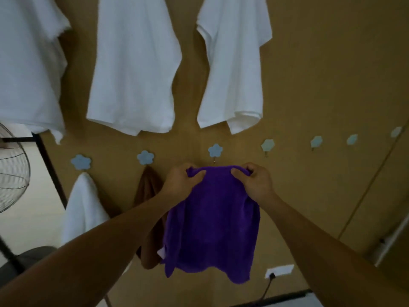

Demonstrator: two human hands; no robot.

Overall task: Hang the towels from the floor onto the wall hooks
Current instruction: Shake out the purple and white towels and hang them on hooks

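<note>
Both hands grip the purple towel (212, 218) by its bunched top edge, just below a blue flower hook (215, 150). The left hand (181, 182) holds one corner and the right hand (254, 182) the other, fingers curled over the cloth and thumbs pinching in front. The rest hangs free (its edge not yet on the hook). Left of that hook hangs a brown towel (147, 187), farther left a white towel (84, 207). Shirts (132, 63) hang above it, and a socket (279, 270) sits below-right.
</note>
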